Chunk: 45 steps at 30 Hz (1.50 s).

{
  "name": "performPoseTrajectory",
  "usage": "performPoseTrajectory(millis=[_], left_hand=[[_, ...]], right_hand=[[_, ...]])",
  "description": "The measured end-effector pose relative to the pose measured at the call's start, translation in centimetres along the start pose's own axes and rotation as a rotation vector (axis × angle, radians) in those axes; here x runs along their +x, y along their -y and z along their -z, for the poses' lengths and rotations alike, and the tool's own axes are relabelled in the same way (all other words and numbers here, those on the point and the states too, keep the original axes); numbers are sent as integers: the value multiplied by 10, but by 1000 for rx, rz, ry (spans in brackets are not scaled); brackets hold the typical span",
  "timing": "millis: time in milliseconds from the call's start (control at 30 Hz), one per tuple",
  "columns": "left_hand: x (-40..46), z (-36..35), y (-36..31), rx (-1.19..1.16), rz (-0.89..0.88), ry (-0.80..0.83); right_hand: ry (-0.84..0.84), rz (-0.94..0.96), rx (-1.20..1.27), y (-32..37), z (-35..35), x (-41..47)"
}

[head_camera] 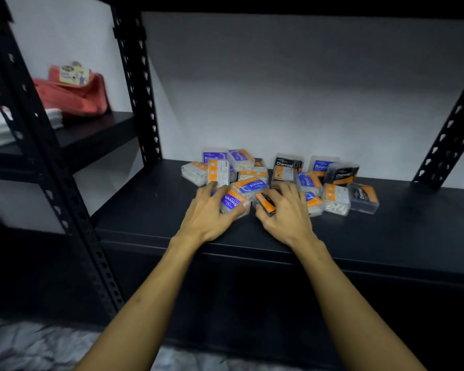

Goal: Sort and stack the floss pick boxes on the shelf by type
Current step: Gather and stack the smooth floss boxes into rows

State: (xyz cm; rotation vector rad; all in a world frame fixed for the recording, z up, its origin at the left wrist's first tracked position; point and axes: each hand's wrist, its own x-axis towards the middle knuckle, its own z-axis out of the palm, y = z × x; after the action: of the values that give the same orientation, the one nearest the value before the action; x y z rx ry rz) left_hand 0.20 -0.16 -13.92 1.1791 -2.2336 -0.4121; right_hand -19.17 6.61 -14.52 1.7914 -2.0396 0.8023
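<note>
Some fifteen or more floss pick boxes [279, 180] lie in a loose heap toward the back middle of the black shelf [150, 210], labels facing every way, so types are still mixed: Smooth, Round and Charcoal. Both hands reach over the front edge into the near side of the heap. The left hand [209, 212] curls its fingers and thumb round a Smooth box [232, 202], purple label up, likely to pull it out as the start of one pile. The right hand [284, 210] wraps a dark orange-labelled box [267, 205], seemingly Charcoal, held tilted. No sorted stack is visible yet; the front edge offers open room for them.
</note>
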Motion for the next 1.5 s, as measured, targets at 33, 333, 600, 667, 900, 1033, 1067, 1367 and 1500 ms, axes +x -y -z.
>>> performPoseTrajectory(millis=[33,333,600,667,900,1033,1067,1367,1500], left_hand=[[-1,0,-1,14,17,-3],[-11,9,-1,-253,157,-93],[-4,16,17,-567,164,63],[-1,15,24,-616,159,67],[2,11,29,-693,135,38],[0,11,31,-786,134,34],[1,10,33,-767,114,21],[-5,6,21,-413,167,-188],[-8,6,17,-333,187,-192]], right_hand=[[-1,-17,-13,0,0,-1],[53,-28,26,1,6,-7],[23,-19,44,-2,3,-4],[15,-11,58,-3,1,-3],[6,22,104,-8,-2,-7],[-13,14,194,-12,-2,-9],[-16,13,202,-13,-3,-10],[6,5,495,-11,6,-11],[22,-21,512,-13,7,-11]])
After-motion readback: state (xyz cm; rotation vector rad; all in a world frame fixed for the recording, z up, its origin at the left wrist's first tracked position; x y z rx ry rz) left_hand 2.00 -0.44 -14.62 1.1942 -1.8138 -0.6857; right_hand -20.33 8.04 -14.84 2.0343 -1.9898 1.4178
